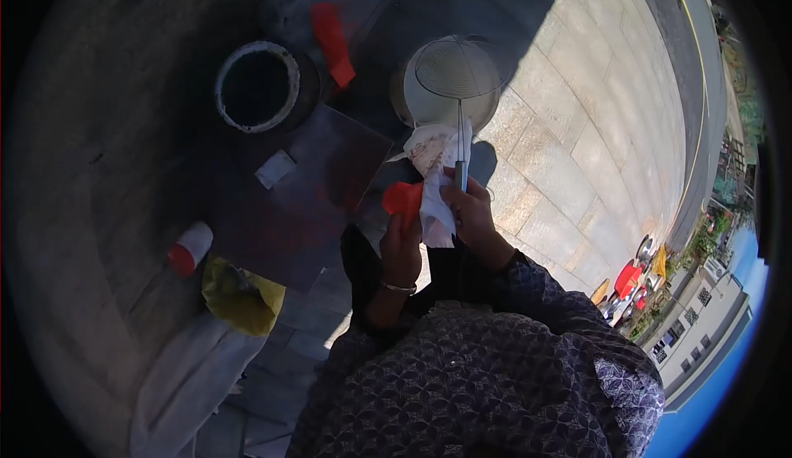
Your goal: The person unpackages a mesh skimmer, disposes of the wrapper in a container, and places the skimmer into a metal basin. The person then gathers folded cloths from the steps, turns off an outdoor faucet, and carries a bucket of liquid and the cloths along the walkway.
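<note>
A wire mesh strainer (456, 68) lies over the mouth of a pale round bucket (410, 99). Its handle (461, 176) reaches down to my right hand (477, 225), whose fingers are closed around the handle end and a crumpled white sheet (437, 214). Whether the sheet is cloth, paper or plastic I cannot tell. My left hand (400, 252), with a bracelet at the wrist, is closed on a small soft-looking red piece (403, 200) beside the sheet. Between the hands and the bucket is a pale, dark-speckled crumpled piece (427, 146).
A dark round pot (294, 87) with a whitish rim stands at upper left, near a red strip (332, 44). A small white piece (275, 168) lies on a dark board (326, 173). Further left are a white-and-red roll (191, 247) and a yellow bag (239, 297). Sunlit paving (577, 120) lies right.
</note>
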A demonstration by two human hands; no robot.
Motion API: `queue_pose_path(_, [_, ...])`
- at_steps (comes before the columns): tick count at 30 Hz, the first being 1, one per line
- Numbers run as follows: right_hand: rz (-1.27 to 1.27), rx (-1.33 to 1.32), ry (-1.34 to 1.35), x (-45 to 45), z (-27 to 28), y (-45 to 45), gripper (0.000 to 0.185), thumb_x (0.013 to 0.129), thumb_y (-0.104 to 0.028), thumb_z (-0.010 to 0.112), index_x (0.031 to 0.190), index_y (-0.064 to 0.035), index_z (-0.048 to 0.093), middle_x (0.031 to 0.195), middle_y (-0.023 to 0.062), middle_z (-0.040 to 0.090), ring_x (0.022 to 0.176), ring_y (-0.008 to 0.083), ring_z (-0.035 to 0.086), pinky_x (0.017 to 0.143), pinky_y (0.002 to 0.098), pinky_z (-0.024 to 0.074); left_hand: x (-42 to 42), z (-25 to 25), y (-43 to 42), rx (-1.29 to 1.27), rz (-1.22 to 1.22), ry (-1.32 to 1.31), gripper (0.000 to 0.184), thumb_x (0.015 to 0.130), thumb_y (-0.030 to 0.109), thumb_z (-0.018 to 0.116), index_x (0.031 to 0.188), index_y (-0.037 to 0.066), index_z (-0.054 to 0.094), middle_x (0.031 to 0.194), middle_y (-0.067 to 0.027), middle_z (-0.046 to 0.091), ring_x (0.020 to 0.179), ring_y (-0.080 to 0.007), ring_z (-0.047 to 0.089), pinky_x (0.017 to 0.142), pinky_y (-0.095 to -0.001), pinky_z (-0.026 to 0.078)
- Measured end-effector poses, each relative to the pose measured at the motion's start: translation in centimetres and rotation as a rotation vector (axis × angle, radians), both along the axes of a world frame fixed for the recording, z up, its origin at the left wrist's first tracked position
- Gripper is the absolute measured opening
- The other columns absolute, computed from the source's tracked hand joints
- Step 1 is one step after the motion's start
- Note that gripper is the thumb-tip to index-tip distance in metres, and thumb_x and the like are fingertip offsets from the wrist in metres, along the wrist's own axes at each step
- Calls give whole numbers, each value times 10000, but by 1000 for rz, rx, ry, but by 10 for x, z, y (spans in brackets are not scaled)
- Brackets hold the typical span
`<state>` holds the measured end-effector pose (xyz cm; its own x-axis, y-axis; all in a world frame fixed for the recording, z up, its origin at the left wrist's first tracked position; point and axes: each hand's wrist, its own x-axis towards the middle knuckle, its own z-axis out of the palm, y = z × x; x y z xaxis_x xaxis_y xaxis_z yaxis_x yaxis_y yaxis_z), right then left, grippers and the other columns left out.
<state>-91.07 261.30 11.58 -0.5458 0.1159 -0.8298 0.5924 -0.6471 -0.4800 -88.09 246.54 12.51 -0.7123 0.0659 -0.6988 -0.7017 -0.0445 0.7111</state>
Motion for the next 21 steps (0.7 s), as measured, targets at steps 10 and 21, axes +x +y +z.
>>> queue_pose_path(10, [-65, -35, -3, 5, -13, 84, 373, 847, -35, 507, 1214, 8, 455, 1002, 66, 570, 836, 114, 564, 720, 237, 472, -44, 6, 137, 4, -110, 154, 447, 789, 159, 603, 1155, -3, 405, 1052, -107, 523, 959, -169, 521, 810, -305, 439])
queue_pose_path(21, [-44, 284, 30, 6, -28, 162, 454, 801, -17, 541, 1240, 28, 432, 1010, 56, 557, 870, 108, 524, 772, 238, 431, -105, -33, 171, 83, -666, 1, 300, 743, 215, 654, 938, 2, 574, 819, -117, 633, 733, -203, 617, 666, -316, 469])
